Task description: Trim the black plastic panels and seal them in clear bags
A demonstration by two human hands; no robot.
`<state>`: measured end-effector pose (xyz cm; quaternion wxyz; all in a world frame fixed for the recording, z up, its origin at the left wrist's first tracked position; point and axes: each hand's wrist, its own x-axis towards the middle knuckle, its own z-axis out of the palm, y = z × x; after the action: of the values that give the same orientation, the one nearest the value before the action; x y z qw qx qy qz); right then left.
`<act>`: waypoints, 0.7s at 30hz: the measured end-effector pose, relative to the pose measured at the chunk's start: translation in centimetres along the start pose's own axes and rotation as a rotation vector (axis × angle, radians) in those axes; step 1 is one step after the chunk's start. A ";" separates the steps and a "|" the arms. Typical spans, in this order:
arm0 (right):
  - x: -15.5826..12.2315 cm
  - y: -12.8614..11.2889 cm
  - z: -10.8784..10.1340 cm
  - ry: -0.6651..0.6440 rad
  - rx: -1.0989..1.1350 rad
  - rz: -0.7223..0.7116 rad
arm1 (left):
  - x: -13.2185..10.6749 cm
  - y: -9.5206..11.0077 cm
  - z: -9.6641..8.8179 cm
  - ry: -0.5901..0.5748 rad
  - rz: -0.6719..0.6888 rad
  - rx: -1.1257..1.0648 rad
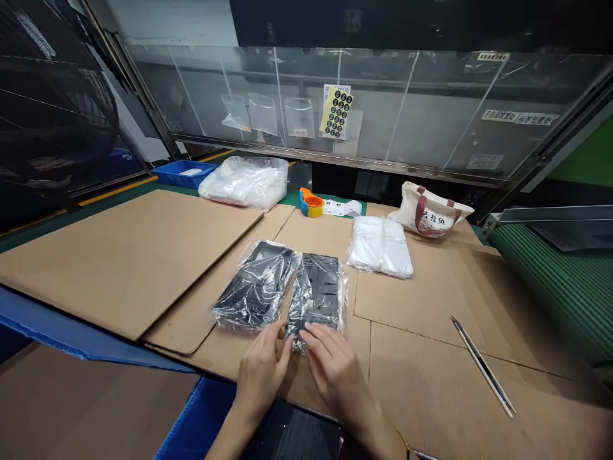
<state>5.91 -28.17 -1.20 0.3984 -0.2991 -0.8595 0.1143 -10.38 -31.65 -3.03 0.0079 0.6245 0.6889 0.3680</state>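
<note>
Two flat black plastic parts in clear bags lie side by side on the cardboard. Over the near end of the right-hand bagged black part (316, 287), both hands meet. My left hand (262, 361) pinches the clear film at its near left corner, thumb and forefinger close together. On the near right, my right hand (338, 364) has its fingers bent over the bag's edge; its thumb is mostly hidden. The other bagged black part (258, 284) lies to the left, slightly turned, apart from my fingers.
A stack of clear bags (380, 246), a cloth tote (431, 214) and a tape roll (312, 204) sit further back. Tweezers and a pen-like stick (483, 367) lie at right. A large cardboard sheet (124, 255) covers the left; a blue bin (191, 415) stands below the near edge.
</note>
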 end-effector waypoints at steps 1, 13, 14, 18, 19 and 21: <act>-0.2 0.0 -0.5 0.023 0.039 -0.011 | 0.1 -0.2 0.1 -0.002 -0.014 -0.005; -3.7 3.9 -2.5 0.065 0.082 0.256 | 0.5 -0.3 -0.5 -0.087 -0.632 -0.796; -4.1 4.2 -2.8 0.055 0.124 0.299 | 0.4 -0.3 -0.6 -0.090 -0.639 -0.792; -5.8 5.6 -4.9 0.110 0.346 0.608 | -0.7 -0.6 -1.4 -0.085 -0.577 -0.584; -6.2 6.2 -5.6 0.164 0.401 0.711 | -1.1 -0.6 -1.6 -0.074 -0.551 -0.507; -6.7 7.6 -7.4 0.314 0.478 0.890 | -2.1 -0.5 -1.6 -0.030 -0.489 -0.364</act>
<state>18.08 -26.45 -3.79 0.4925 -0.5495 -0.5292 0.4189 -11.15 -34.21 -3.06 0.2182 0.4339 0.7413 0.4632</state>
